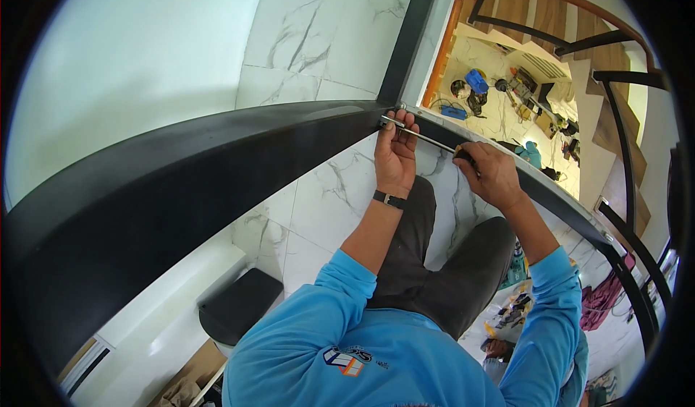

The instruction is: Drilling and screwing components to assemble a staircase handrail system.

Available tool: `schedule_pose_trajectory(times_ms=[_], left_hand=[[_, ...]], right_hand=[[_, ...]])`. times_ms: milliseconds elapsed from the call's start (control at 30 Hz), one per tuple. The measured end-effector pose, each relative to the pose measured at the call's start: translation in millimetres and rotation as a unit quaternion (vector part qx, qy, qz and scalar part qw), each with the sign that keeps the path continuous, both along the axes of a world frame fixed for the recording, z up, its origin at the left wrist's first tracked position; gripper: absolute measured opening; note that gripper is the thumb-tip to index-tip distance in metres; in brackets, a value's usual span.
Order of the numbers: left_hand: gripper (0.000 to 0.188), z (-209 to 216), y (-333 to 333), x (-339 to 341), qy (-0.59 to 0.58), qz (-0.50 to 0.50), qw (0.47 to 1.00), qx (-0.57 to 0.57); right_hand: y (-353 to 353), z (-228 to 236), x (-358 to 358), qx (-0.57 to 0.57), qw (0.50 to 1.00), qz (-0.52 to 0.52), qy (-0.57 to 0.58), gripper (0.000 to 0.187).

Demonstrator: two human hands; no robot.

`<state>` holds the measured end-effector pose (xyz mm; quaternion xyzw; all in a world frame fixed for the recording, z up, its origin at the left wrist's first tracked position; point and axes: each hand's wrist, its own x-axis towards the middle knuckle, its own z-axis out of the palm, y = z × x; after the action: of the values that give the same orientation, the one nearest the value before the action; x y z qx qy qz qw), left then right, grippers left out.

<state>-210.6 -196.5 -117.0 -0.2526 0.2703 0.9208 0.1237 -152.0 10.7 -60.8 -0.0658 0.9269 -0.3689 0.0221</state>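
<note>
My left hand (395,154) is closed around the front end of a long screwdriver (423,138), fingers pinched at the tip to steady it where it meets the underside of the black handrail (217,161), just at the corner where the handrail joins the upright black post (409,38). My right hand (492,175) is clenched on the screwdriver's dark handle further back along the rail, so it can supply the turn while the left keeps the point from slipping. The shaft lies almost parallel to the rail's lower edge. A dark wristband (389,199) sits on my left wrist. Far beneath, tools (499,92) lie scattered on the marble floor (333,197).
</note>
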Motion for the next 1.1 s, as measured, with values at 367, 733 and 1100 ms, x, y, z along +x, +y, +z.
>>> schedule_pose_trajectory(times_ms=[367, 733, 1100], left_hand=[[0.032, -6, -3, 0, 0.009, -0.016, 0.999, -0.030], [0.030, -7, -2, -1, 0.011, -0.014, 1.000, -0.016], [0.026, 2, 1, -3, -0.029, -0.008, 0.999, -0.043]], right_hand=[[-4, 0, 6, 0.035, 0.999, -0.003, 0.040, 0.025], [8, -20, -8, -0.246, 0.940, -0.042, -0.233, 0.026], [-4, 1, 5, -0.037, 0.996, -0.035, -0.067, 0.028]])
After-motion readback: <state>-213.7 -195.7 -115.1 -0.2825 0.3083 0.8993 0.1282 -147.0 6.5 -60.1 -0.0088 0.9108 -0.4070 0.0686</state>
